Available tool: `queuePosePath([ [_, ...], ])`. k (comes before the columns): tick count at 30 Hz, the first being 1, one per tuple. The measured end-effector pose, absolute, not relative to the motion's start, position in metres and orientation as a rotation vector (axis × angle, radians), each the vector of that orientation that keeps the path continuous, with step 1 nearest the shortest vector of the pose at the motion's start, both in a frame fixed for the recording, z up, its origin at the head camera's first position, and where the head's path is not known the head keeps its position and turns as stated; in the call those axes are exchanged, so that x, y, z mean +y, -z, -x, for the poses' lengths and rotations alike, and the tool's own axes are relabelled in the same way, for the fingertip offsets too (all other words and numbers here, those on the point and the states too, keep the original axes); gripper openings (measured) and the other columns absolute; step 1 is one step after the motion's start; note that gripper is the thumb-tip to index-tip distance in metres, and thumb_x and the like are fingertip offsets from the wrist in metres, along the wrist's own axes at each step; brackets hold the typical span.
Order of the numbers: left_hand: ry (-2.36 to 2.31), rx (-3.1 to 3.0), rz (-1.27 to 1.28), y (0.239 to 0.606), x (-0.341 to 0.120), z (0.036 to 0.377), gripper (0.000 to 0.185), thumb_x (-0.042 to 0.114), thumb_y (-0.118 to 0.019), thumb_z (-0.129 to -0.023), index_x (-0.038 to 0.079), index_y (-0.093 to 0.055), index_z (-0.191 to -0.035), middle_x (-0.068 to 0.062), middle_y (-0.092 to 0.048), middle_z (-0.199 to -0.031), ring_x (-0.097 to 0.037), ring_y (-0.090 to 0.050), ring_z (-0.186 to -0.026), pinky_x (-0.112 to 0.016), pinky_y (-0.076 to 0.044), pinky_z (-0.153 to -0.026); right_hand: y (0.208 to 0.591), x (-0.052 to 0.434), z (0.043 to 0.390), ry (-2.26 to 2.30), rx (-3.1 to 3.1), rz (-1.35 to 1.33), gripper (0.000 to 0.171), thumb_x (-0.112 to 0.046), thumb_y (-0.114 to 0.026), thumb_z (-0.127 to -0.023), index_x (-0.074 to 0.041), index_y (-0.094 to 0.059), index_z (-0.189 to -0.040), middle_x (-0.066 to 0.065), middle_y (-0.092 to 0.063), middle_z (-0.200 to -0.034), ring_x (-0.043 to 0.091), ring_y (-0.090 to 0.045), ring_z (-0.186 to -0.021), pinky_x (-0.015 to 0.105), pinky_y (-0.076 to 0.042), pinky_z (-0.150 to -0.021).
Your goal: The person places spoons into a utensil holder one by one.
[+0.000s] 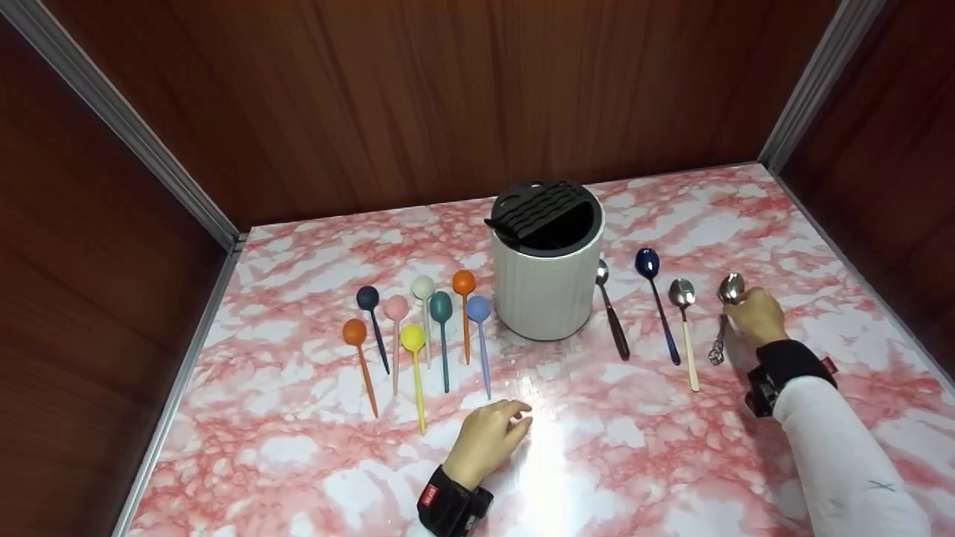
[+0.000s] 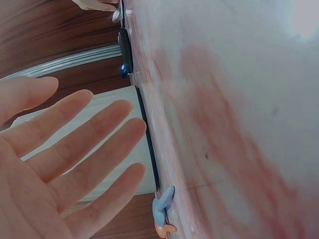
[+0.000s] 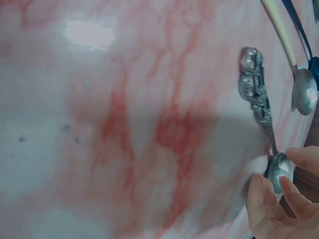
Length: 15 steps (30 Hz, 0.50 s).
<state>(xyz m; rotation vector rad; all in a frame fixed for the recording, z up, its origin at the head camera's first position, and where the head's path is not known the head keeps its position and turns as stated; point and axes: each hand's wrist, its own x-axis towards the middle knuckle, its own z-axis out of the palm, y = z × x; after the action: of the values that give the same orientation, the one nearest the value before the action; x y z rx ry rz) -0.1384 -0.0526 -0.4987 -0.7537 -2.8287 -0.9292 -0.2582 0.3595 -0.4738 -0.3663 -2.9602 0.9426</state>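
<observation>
The right hand (image 1: 755,313) pinches the bowl of a silver metal spoon with an ornate cast handle (image 3: 259,94), thumb and fingertips (image 3: 264,191) curled round the bowl while the handle lies flat on the pink marbled tabletop (image 1: 634,447), trailing away from the fingers, a grip that seems meant to tip it up. The left hand (image 1: 489,436) rests idle, fingers straight and spread, holding nothing. Beyond them stands a white ribbed cylindrical holder with a black slotted lid (image 1: 547,261), with pastel plastic spoons (image 1: 418,328) beside it.
</observation>
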Motion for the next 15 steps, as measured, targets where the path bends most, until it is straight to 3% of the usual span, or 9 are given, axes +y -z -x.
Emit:
queuePosePath([
  [4,0.934,-2.838,0.751,0.498,-0.0524,0.1387,0.019,0.019,-0.056,-0.09,0.008,-0.068,-0.098,-0.003,-0.07,-0.086,-0.009,-0.066,-0.071,-0.02,-0.052,-0.065,0.4766,0.3593,0.2577,-0.966,-2.954,0.406,0.036,-0.012,-0.05,-0.084,0.02,-0.054,-0.099,0.04,-0.053,-0.106,0.055,-0.05,-0.096,0.056,-0.043,-0.083],
  [11,0.909,-2.819,0.757,0.4988,-0.0523,0.1386,0.017,0.018,-0.057,-0.089,0.008,-0.068,-0.097,-0.003,-0.07,-0.085,-0.01,-0.066,-0.071,-0.021,-0.052,-0.065,0.48,0.3555,0.2599,-0.947,-2.913,0.399,0.023,-0.01,-0.054,-0.079,0.007,-0.052,-0.064,0.032,-0.058,-0.078,0.044,-0.055,-0.073,0.052,-0.045,-0.069],
  [15,0.891,-2.817,0.754,0.4995,-0.0521,0.1379,0.017,0.018,-0.057,-0.088,0.008,-0.068,-0.097,-0.002,-0.07,-0.084,-0.01,-0.066,-0.072,-0.02,-0.052,-0.065,0.4828,0.353,0.2601,-0.919,-2.906,0.416,0.02,-0.009,-0.053,-0.078,0.008,-0.052,-0.066,0.035,-0.058,-0.082,0.046,-0.055,-0.075,0.055,-0.045,-0.07],
])
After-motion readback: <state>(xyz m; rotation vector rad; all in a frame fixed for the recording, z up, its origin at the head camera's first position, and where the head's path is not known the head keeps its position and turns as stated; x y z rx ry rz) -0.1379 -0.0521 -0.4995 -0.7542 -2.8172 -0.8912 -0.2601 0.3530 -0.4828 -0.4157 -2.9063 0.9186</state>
